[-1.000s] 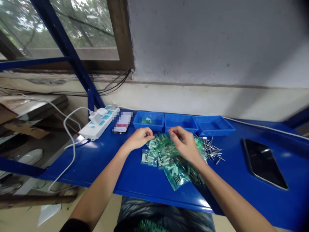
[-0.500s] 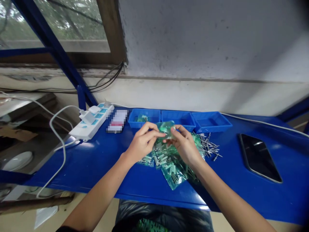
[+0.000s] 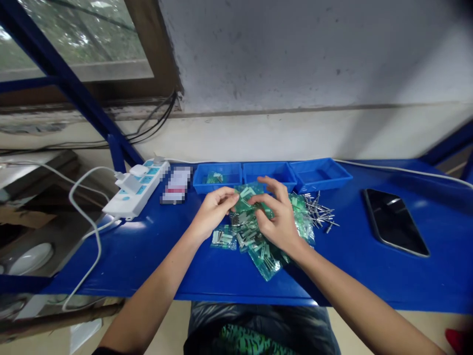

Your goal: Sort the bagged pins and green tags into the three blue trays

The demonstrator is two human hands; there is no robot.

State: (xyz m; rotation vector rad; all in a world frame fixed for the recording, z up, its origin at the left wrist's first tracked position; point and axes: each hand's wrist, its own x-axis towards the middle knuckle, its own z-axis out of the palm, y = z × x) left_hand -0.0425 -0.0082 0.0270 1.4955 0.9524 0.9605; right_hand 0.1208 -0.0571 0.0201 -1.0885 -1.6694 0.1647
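Note:
Between thumb and fingers my left hand (image 3: 219, 206) pinches the edge of a small green clear plastic bag (image 3: 248, 190) with pale strips inside. My right hand (image 3: 276, 212) is at the bag's right side, its fingers apart and bent; whether a fingertip touches the bag I cannot tell. Under both hands lies a pile of similar green bags (image 3: 268, 261) holding pale strips and metal pins. One small bag (image 3: 223, 237) rests at the pile's left. Loose metal pins (image 3: 320, 213) are scattered to the right of it, and my right hand hides part of the pile.
Three blue bins (image 3: 321, 176) stand in a row along the wall; the left one contains a green bag (image 3: 216, 178). A white power strip (image 3: 138, 190) with cables and a partly blurred phone (image 3: 176, 185) are at left. A dark phone (image 3: 396, 222) lies at right on the blue table (image 3: 207, 276).
My right hand has let go of the bag and its fingers have spread. The bag, still in my left hand, now lies flatter, showing its strips. The view has shifted slightly.

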